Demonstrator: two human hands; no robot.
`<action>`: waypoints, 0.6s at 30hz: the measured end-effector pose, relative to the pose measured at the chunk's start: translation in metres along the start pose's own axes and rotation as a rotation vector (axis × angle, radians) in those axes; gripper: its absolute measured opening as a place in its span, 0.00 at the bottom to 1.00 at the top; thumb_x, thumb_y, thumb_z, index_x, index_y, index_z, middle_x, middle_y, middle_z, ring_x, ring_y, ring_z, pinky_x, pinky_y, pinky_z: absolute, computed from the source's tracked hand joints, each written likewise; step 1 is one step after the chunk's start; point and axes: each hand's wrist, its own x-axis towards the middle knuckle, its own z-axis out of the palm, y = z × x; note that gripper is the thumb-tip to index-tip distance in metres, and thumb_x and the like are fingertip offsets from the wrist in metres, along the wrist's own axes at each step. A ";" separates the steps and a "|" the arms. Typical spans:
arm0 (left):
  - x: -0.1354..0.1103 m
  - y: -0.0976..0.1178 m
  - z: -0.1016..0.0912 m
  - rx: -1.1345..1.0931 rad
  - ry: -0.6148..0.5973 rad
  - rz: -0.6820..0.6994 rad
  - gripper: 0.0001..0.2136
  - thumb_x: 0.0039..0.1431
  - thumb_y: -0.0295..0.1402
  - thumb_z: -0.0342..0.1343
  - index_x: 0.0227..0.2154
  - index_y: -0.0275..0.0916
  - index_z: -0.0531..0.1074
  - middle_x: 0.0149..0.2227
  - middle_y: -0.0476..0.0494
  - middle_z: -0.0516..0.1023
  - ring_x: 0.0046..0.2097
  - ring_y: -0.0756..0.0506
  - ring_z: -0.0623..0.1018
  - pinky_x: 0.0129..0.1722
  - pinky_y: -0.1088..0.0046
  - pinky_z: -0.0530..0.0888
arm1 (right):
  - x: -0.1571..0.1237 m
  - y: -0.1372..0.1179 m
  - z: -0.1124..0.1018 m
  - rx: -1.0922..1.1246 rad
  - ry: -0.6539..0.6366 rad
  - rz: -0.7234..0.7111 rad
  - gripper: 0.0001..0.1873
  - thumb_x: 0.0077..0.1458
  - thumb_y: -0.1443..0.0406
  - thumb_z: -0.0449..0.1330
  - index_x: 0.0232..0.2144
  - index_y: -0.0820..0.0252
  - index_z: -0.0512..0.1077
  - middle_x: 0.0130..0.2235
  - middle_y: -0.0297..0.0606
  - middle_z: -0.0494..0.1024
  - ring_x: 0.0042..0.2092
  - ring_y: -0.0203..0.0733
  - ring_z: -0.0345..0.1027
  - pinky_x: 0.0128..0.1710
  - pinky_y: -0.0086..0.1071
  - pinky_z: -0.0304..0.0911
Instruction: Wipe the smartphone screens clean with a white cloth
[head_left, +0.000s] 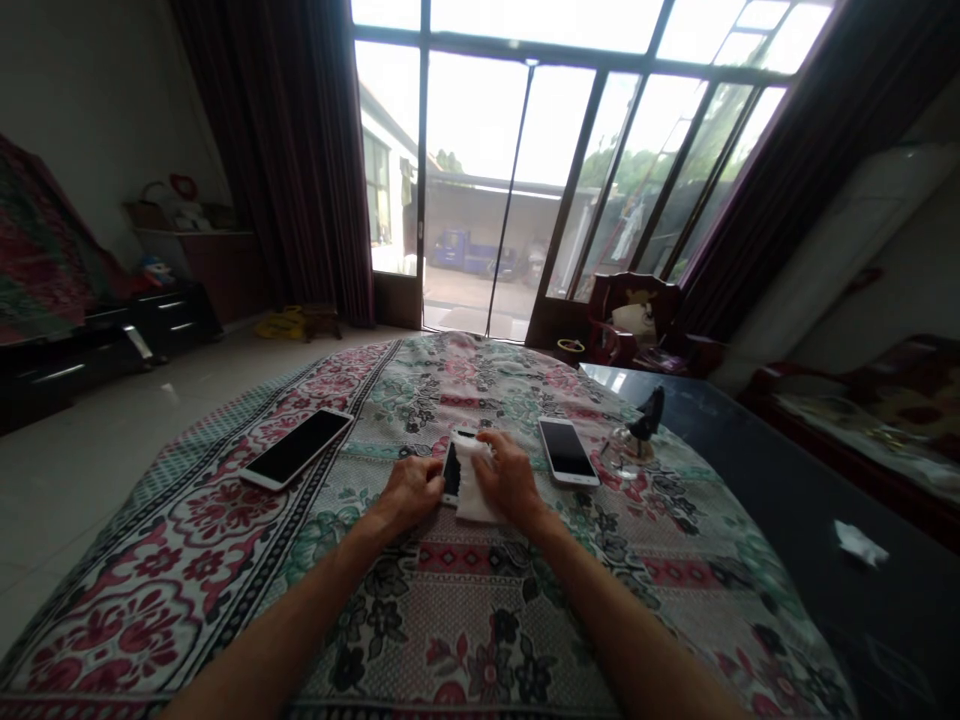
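A white smartphone [451, 470] with a dark screen lies on the patterned tablecloth between my hands. My left hand [411, 490] has its fingers closed on the phone's left edge, steadying it. A white tissue [472, 500] covers the right part of that screen. My right hand [508, 478] presses the tissue against the phone, fingers bent over it. To the left lies a larger white smartphone [300, 450], its dark screen facing up. Another white smartphone [568, 452] rests just right of my right hand, also screen up.
The tablecloth [487, 650] covers the table. A clear glass or bottle [628, 455] with a black top stands to the right. Beyond it, a dark glossy table [720, 430] holds a crumpled white tissue [861, 545]. A wooden chair [630, 310] stands near the glass doors.
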 end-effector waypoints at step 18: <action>0.002 -0.005 -0.007 -0.008 -0.101 0.068 0.12 0.44 0.31 0.58 0.34 0.38 0.78 0.26 0.50 0.76 0.29 0.48 0.72 0.30 0.73 0.65 | -0.003 0.007 0.011 -0.124 -0.267 -0.090 0.14 0.56 0.70 0.55 0.45 0.60 0.73 0.58 0.50 0.69 0.63 0.49 0.58 0.65 0.50 0.50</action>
